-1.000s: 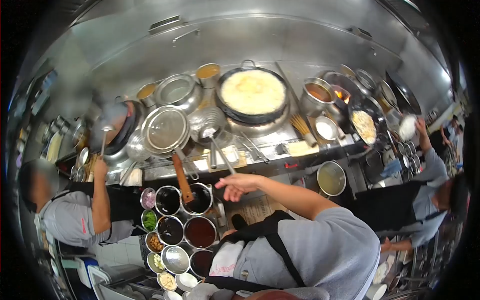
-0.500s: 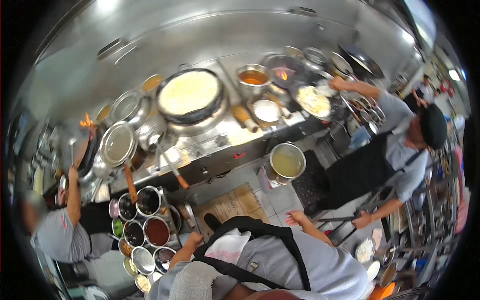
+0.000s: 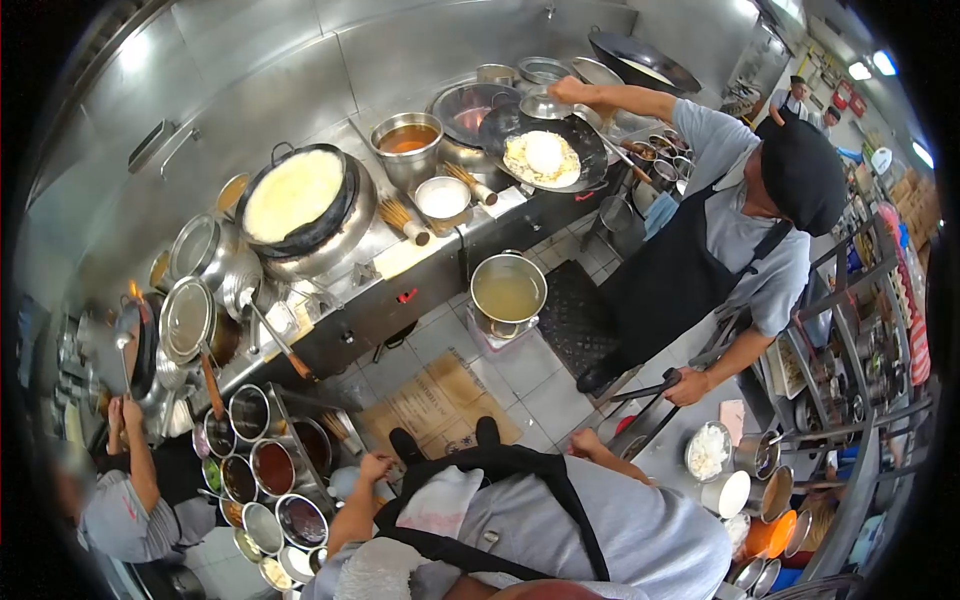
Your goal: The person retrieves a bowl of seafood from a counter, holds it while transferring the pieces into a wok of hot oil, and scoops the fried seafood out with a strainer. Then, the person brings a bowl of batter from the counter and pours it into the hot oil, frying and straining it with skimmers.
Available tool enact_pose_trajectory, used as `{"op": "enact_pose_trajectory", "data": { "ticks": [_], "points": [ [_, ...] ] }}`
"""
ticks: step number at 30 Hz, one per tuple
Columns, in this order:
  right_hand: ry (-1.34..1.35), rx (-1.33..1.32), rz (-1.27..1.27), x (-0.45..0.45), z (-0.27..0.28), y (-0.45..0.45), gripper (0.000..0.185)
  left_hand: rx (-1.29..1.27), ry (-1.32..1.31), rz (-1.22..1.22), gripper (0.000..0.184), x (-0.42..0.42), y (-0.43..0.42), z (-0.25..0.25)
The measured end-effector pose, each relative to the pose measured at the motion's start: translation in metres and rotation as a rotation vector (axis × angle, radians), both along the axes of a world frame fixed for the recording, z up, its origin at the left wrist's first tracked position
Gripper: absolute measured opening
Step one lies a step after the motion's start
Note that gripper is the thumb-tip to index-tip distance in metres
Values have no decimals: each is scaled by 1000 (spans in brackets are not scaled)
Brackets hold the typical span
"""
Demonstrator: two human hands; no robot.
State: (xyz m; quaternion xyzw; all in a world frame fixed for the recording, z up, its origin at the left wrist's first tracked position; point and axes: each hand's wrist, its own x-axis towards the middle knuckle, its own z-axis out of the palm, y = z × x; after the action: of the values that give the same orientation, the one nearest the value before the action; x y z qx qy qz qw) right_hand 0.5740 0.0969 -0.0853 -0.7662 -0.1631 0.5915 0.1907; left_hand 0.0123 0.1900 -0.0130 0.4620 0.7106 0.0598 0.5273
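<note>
My left hand hangs at my left side with its fingers curled and nothing visible in it. It is nearest to the rack of sauce pots, where a pot of red sauce and a pot of dark sauce stand. My right hand hangs low in front of my right hip, loosely closed, and I see nothing in it. Both hands are apart from everything around them. My black apron and both shoes show between them, above a flattened cardboard sheet.
A pot of pale liquid stands ahead on the floor. On the stove are a large pan with a pale yellow sheet and a pot of orange liquid. A co-worker at right tilts a wok; another works at left.
My view has turned rightward and I have shifted. My right hand's fingers have curled in. The right co-worker's wok now shows white and yellow food inside. The left co-worker's hands have come together.
</note>
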Motion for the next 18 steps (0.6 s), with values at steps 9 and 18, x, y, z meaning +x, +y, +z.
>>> {"op": "enact_pose_trajectory", "data": {
  "ticks": [9, 18],
  "points": [
    [6, 201, -107, -35, 6, 78, 23, -240, 12, 185, 11, -86, 9, -23],
    [77, 115, 217, -69, -14, 74, 22, -65, -113, 364, 14, -31, -42, -18]
  ]
}}
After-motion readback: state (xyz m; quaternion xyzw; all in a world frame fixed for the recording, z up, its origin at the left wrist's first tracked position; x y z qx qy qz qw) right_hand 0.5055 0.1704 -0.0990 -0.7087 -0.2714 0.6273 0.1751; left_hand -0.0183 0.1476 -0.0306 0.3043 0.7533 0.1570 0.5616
